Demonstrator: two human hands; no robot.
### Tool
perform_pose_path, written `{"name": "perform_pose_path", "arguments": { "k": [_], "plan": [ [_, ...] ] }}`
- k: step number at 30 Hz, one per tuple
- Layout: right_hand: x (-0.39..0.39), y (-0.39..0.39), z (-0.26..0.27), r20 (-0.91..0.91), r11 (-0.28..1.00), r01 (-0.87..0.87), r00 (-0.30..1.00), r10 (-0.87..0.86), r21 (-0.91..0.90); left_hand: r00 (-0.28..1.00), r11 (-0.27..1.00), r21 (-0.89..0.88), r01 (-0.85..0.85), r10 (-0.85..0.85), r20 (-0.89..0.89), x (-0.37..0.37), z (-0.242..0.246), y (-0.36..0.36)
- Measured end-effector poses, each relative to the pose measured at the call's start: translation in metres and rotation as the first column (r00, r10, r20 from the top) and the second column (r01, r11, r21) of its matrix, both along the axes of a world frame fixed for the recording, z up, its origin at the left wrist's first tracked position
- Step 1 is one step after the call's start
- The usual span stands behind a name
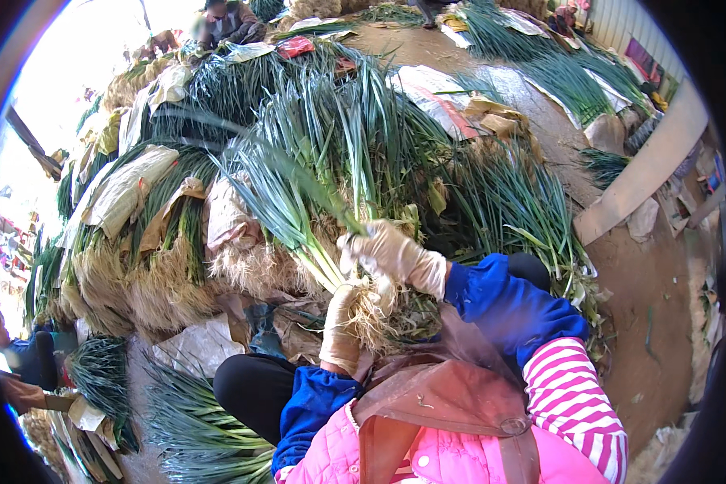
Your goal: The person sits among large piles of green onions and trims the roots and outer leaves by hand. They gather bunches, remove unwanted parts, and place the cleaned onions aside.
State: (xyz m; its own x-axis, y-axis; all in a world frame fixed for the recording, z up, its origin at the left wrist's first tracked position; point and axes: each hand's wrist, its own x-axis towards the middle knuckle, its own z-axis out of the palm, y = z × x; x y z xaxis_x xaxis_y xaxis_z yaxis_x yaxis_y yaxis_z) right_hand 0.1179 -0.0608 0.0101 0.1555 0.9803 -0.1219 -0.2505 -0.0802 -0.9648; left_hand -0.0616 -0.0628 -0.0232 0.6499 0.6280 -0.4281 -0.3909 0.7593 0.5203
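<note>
My left hand, in a pale glove, is closed around the root end of a small bunch of green onions, whose leaves fan up and to the left. My right hand, gloved too, grips a green leaf or stalk, blurred, that reaches up and left across the bunch. Pale stringy roots hang between the two hands. Right behind them rises a large heap of green onions with long dark green leaves.
Root-ended bundles line the left, partly under sacks. More onions lie by my left knee. A pale board slants at the right. A person sits beyond the heap; another person's arm shows at lower left.
</note>
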Motion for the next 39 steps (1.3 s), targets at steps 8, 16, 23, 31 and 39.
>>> {"name": "perform_pose_path", "arguments": {
  "k": [8, 16, 23, 31, 39],
  "plan": [
    [0.008, 0.005, -0.041, 0.007, 0.937, 0.036, 0.999, -0.036, -0.347, 0.993, 0.995, -0.009, 0.094, -0.093, 0.078, 0.004, 0.016, -0.002],
    [-0.007, 0.001, -0.054, 0.425, 0.969, -0.027, 0.896, 0.132, -0.246, 0.994, 0.997, 0.026, 0.070, -0.071, 0.081, 0.002, -0.011, 0.001],
    [-0.018, -0.005, -0.042, 0.682, 0.971, 0.077, 0.724, 0.102, -0.227, 0.998, 0.999, -0.040, 0.023, -0.021, 0.055, -0.004, -0.021, 0.005],
    [-0.040, -0.003, -0.026, 0.889, 0.968, -0.079, 0.419, -0.186, 0.240, 0.994, 0.993, -0.057, 0.102, -0.099, 0.044, -0.008, -0.032, 0.011],
    [0.016, 0.003, -0.010, 0.214, 0.976, 0.169, 0.967, -0.138, -0.134, 0.985, 0.983, 0.114, 0.145, -0.155, 0.080, -0.006, -0.008, 0.004]
  ]
}}
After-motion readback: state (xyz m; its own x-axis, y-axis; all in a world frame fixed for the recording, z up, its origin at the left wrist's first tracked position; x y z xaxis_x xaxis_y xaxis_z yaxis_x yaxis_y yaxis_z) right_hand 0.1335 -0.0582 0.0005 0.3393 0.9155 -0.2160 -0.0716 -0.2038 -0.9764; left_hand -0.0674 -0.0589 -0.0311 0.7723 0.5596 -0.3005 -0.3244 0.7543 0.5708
